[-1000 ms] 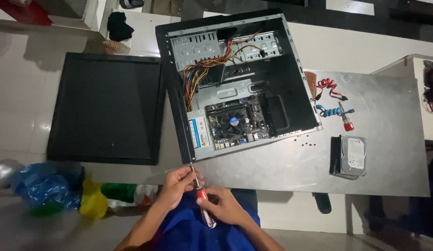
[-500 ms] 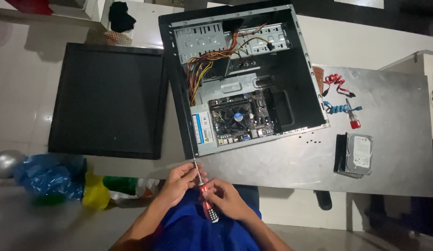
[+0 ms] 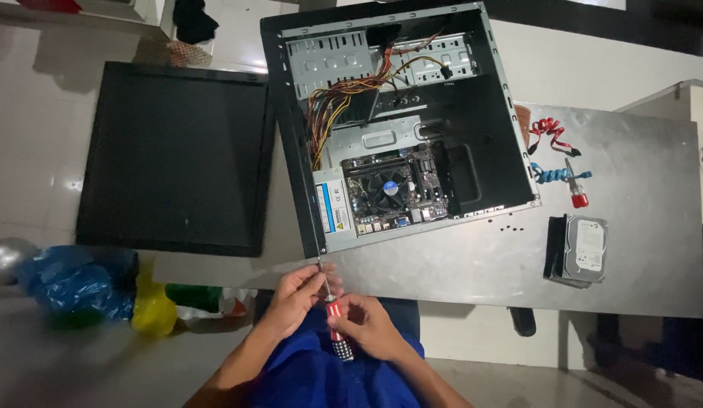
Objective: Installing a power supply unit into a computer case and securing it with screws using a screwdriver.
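The screwdriver (image 3: 332, 317), with its red handle and thin steel shaft, sits at the near edge of the bench (image 3: 653, 249), at six o'clock from the open computer case (image 3: 400, 121), and we hold it in both hands. As we judge it, the teardown is well along: the side panel (image 3: 174, 155) lies off at nine o'clock, the hard drive (image 3: 582, 249) rests out on the bench at four o'clock, loose red and blue cables (image 3: 551, 151) and a few small screws (image 3: 510, 224) lie beside the case, while the motherboard (image 3: 393, 189) with its cooler and the wire bundle remain inside. Our left hand (image 3: 295, 291) pinches the shaft near its tip, fingers pressed together around the metal; our right hand (image 3: 366, 321) wraps the handle, fingers curled on it. The tip points to twelve o'clock, toward the case's lower edge, just short of it.
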